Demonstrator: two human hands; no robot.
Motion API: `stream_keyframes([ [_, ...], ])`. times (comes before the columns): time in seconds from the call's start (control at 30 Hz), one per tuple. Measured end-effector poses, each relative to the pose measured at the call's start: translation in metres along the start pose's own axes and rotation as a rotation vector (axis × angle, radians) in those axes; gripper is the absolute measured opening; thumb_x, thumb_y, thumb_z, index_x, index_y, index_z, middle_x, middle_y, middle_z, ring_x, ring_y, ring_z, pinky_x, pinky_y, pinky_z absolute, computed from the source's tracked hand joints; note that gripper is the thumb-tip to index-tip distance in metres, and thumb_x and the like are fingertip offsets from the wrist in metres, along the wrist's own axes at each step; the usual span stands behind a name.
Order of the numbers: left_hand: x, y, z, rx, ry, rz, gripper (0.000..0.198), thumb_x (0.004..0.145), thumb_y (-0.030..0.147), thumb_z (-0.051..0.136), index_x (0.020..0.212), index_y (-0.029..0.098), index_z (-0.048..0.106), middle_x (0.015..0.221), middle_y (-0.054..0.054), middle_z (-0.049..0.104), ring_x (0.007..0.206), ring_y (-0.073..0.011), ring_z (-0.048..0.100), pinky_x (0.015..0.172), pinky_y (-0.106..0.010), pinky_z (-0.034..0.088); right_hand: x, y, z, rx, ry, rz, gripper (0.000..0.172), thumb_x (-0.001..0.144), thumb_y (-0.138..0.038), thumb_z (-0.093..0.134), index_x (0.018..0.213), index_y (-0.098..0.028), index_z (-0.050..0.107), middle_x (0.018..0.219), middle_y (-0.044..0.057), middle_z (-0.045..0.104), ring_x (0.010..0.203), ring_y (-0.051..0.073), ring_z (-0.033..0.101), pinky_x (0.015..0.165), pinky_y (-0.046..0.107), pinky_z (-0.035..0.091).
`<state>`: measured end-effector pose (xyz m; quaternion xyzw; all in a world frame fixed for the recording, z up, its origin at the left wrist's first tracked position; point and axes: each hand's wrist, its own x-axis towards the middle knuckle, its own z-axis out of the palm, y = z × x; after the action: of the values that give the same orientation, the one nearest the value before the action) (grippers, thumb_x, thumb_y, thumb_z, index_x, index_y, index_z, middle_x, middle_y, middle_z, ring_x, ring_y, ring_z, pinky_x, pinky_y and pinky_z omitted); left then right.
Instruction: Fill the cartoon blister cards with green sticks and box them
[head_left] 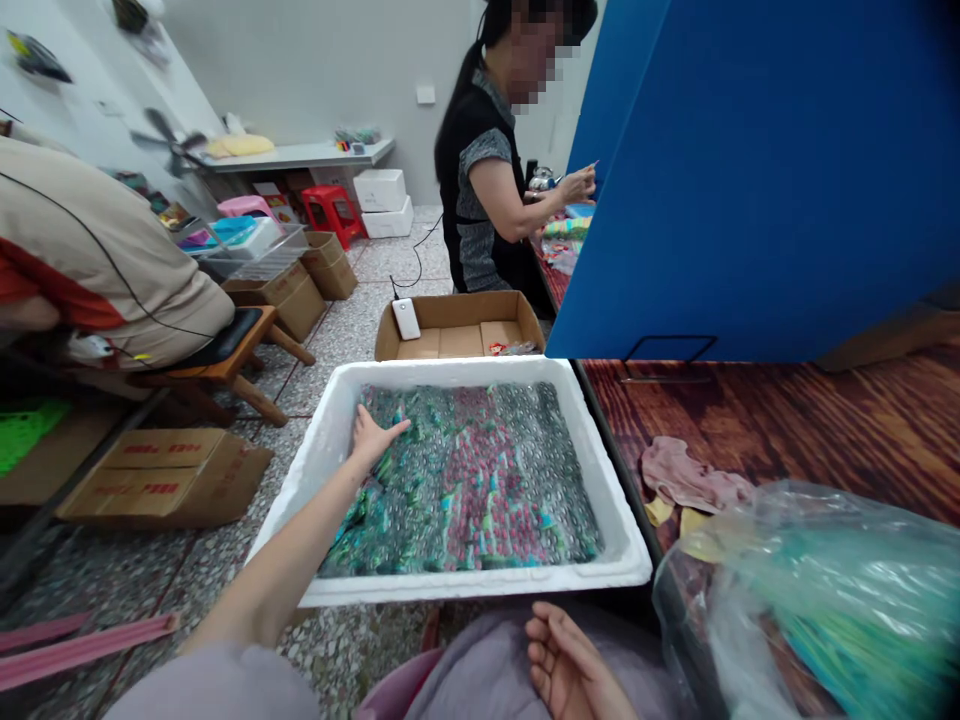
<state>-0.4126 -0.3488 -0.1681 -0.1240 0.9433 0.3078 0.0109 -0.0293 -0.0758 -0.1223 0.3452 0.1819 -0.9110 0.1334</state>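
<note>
A white foam box [637, 560] in front of me is packed with rows of small shiny plastic-wrapped pieces [487, 480], coloured dark green, grey and pink; their exact kind is too small to tell. My left hand [375, 437] reaches over the box's left side, thumb spread from the fingers, at the edge of the packed rows. Nothing shows in its grasp. Low in front, above my lap, my right hand [562, 655] rests palm up, its fingers loosely curled and holding nothing.
A wood-patterned table [630, 410] on the right bears a blue board [735, 180], a pink cloth [690, 475] and a clear bag [847, 600] with green contents. Behind the foam box stands a cardboard box [457, 340]. One person [487, 170] works beyond; another [112, 230] sits left.
</note>
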Motion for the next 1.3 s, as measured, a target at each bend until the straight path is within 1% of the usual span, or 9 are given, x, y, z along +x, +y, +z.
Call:
stream_keyframes([
  [0.07, 0.001, 0.003, 0.003, 0.008, 0.005, -0.039, 0.123, 0.063, 0.061, 0.073, 0.150, 0.008, 0.004, 0.154, -0.028, 0.025, 0.142, -0.0396, 0.028, 0.111, -0.045, 0.031, -0.002, 0.000, -0.001, 0.006, -0.002, -0.009, 0.041, 0.060, -0.028, 0.088, 0.095, -0.017, 0.069, 0.082, 0.005, 0.074, 0.069, 0.014, 0.069, 0.064, 0.024, 0.052],
  [0.3, 0.012, 0.020, 0.001, 0.063, 0.034, -0.118, 0.107, 0.074, 0.056, 0.064, 0.148, 0.001, 0.010, 0.134, -0.033, 0.050, 0.122, -0.0420, 0.053, 0.098, -0.048, 0.043, -0.005, -0.003, -0.007, 0.037, 0.005, -0.031, 0.041, 0.059, -0.026, 0.089, 0.094, -0.017, 0.069, 0.083, 0.005, 0.074, 0.068, 0.014, 0.069, 0.065, 0.025, 0.052],
  [0.47, -0.022, 0.022, -0.011, 0.167, 0.142, 0.009, 0.105, 0.073, 0.057, 0.067, 0.147, 0.003, 0.014, 0.142, -0.030, 0.042, 0.131, -0.0424, 0.042, 0.103, -0.049, 0.036, -0.004, -0.004, -0.013, 0.062, 0.018, -0.012, 0.038, 0.061, -0.023, 0.088, 0.094, -0.016, 0.070, 0.081, 0.006, 0.074, 0.068, 0.015, 0.069, 0.064, 0.026, 0.052],
  [0.53, -0.037, 0.025, -0.015, 0.220, 0.195, 0.106, 0.088, 0.082, 0.055, 0.057, 0.147, 0.010, 0.019, 0.147, -0.025, 0.037, 0.137, -0.0384, 0.034, 0.108, -0.047, 0.029, -0.003, -0.004, -0.014, 0.065, 0.018, -0.008, 0.038, 0.061, -0.023, 0.088, 0.094, -0.016, 0.070, 0.081, 0.006, 0.074, 0.068, 0.015, 0.069, 0.064, 0.026, 0.052],
  [0.63, -0.045, 0.036, -0.018, 0.302, 0.178, 0.250, 0.062, 0.087, 0.054, 0.049, 0.136, 0.018, 0.040, 0.136, -0.017, 0.051, 0.130, -0.0339, 0.042, 0.107, -0.043, 0.029, -0.001, -0.004, -0.013, 0.059, 0.002, -0.001, 0.039, 0.060, -0.024, 0.089, 0.093, -0.017, 0.070, 0.082, 0.005, 0.074, 0.068, 0.015, 0.069, 0.064, 0.026, 0.052],
  [0.73, -0.035, 0.050, -0.015, 0.391, 0.128, 0.313, 0.049, 0.087, 0.053, 0.050, 0.118, 0.016, 0.056, 0.117, -0.018, 0.062, 0.117, -0.0357, 0.052, 0.101, -0.045, 0.032, 0.001, -0.004, -0.012, 0.049, -0.013, -0.002, 0.038, 0.060, -0.025, 0.088, 0.093, -0.017, 0.070, 0.082, 0.005, 0.074, 0.068, 0.015, 0.069, 0.064, 0.026, 0.052],
  [0.9, -0.011, 0.057, -0.004, 0.523, 0.077, 0.308, 0.031, 0.093, 0.034, 0.045, 0.101, 0.011, 0.064, 0.099, -0.021, 0.067, 0.105, -0.0358, 0.059, 0.096, -0.051, 0.034, 0.003, -0.005, -0.016, 0.058, -0.002, -0.012, 0.043, 0.058, -0.029, 0.089, 0.094, -0.018, 0.069, 0.081, 0.004, 0.074, 0.067, 0.014, 0.069, 0.064, 0.025, 0.052],
  [1.07, -0.003, 0.046, 0.011, 0.588, -0.006, 0.296, 0.031, 0.092, 0.036, 0.056, 0.114, 0.014, 0.060, 0.115, -0.010, 0.063, 0.103, -0.0234, 0.061, 0.092, -0.047, 0.048, 0.005, -0.005, -0.023, 0.075, 0.017, -0.026, 0.047, 0.056, -0.030, 0.090, 0.097, -0.018, 0.068, 0.081, 0.004, 0.074, 0.068, 0.015, 0.070, 0.064, 0.025, 0.053],
  [1.3, 0.015, 0.047, 0.011, 0.546, -0.018, 0.237, 0.035, 0.091, 0.034, 0.059, 0.120, 0.016, 0.057, 0.121, -0.010, 0.060, 0.102, -0.0230, 0.062, 0.086, -0.045, 0.053, 0.005, -0.008, -0.028, 0.085, 0.014, -0.017, 0.037, 0.061, -0.023, 0.088, 0.093, -0.018, 0.070, 0.082, 0.005, 0.075, 0.069, 0.014, 0.069, 0.066, 0.025, 0.052],
])
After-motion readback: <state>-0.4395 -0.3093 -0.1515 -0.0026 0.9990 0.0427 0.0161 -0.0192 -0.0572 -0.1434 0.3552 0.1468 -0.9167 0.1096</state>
